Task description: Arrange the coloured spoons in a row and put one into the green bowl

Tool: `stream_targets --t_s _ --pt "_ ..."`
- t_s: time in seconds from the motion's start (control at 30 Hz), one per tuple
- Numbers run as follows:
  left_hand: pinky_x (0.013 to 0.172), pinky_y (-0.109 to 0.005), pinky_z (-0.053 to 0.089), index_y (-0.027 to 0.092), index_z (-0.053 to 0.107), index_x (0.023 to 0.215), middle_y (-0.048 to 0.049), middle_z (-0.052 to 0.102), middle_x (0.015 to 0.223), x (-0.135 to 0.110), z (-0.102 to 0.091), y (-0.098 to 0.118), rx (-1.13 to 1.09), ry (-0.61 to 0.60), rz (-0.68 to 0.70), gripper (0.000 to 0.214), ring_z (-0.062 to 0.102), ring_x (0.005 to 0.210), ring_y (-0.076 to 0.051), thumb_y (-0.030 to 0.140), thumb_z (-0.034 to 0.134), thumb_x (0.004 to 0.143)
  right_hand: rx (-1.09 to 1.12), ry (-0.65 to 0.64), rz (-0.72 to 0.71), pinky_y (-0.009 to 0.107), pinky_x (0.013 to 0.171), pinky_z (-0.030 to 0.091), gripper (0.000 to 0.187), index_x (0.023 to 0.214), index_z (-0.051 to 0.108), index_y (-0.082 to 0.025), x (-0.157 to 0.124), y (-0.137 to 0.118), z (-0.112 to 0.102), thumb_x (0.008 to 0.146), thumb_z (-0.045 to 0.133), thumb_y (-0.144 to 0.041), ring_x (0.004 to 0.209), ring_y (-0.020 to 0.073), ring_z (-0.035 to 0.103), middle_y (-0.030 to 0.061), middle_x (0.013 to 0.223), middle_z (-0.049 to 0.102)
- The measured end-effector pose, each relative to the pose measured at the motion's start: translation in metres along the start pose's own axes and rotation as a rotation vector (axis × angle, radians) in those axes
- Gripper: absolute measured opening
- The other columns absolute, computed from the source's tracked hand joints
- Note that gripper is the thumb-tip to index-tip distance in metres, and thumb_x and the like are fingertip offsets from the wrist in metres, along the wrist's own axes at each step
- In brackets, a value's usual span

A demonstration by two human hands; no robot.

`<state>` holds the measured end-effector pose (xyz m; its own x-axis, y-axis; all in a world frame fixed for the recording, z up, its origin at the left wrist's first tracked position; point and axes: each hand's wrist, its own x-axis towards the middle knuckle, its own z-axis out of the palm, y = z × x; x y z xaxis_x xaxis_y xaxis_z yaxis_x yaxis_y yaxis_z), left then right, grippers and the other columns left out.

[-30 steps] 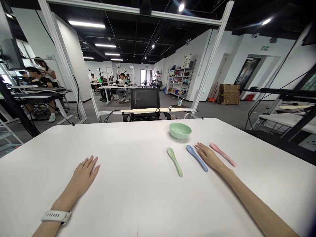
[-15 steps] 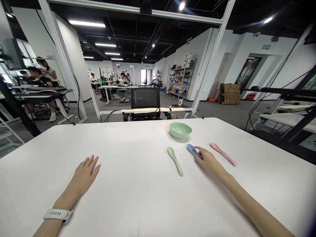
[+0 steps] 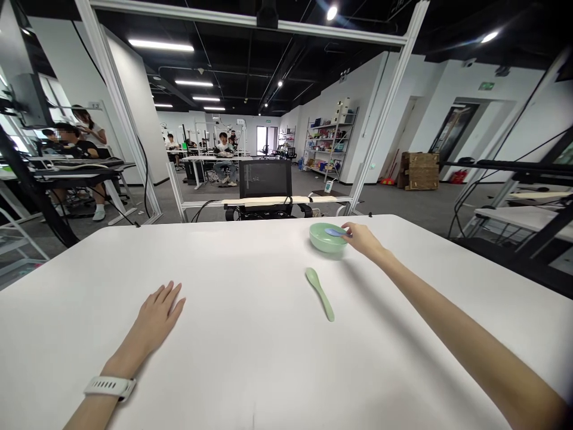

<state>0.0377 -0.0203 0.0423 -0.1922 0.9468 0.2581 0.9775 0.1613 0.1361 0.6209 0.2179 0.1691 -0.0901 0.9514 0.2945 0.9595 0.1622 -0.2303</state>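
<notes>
My right hand is closed on the handle of a blue spoon, whose head is over the inside of a light green bowl towards the table's far edge. Whether the spoon touches the bowl cannot be told. Nearer to me lies a green spoon, slanting on the white table. The pink spoon is out of sight, apparently behind my right forearm. On the left, my left hand rests flat on the tabletop, fingers spread, holding nothing.
A metal frame rises beyond the table's far edge, with a black mesh chair behind it. Several people sit or stand at desks farther back. A shelf and a wooden crate stand at the back right.
My right hand has lifted the blue spoon from the table and carried it away from me, to the bowl. The pink spoon has gone out of view. My left hand rests as before.
</notes>
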Motion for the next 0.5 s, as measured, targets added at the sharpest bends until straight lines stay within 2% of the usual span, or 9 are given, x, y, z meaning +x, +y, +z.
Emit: stream_targets --t_s 0.2,0.37,0.5 --pt "0.127 -0.056 0.042 0.014 0.061 0.156 -0.0161 0.057 0.167 -0.001 0.002 0.000 -0.013 0.024 0.008 0.074 0.049 0.158 -0.036 0.053 0.032 0.100 -0.050 -0.060 0.056 0.030 0.082 0.057 0.031 0.117 0.081 -0.011 0.026 -0.005 0.019 0.087 0.072 -0.011 0.094 0.0265 0.079 0.0168 0.102 0.084" --pt "0.129 -0.055 0.040 0.014 0.060 0.156 -0.0154 0.056 0.168 -0.001 0.001 0.000 0.000 0.007 0.007 0.073 0.048 0.159 -0.035 0.053 0.034 0.100 -0.068 -0.034 0.059 0.033 0.086 0.059 0.036 0.120 0.081 -0.013 0.031 -0.006 0.031 0.085 0.077 -0.019 0.096 0.0279 0.080 0.0166 0.100 0.085" --pt "0.128 -0.056 0.042 0.015 0.062 0.155 -0.0150 0.058 0.166 0.000 0.003 -0.002 0.008 0.036 0.020 0.071 0.050 0.157 -0.036 0.052 0.036 0.099 -0.061 0.008 0.051 0.036 0.092 0.058 0.037 0.125 0.079 -0.015 0.029 -0.007 0.028 0.089 0.071 -0.021 0.106 0.0295 0.079 0.0172 0.110 0.085"
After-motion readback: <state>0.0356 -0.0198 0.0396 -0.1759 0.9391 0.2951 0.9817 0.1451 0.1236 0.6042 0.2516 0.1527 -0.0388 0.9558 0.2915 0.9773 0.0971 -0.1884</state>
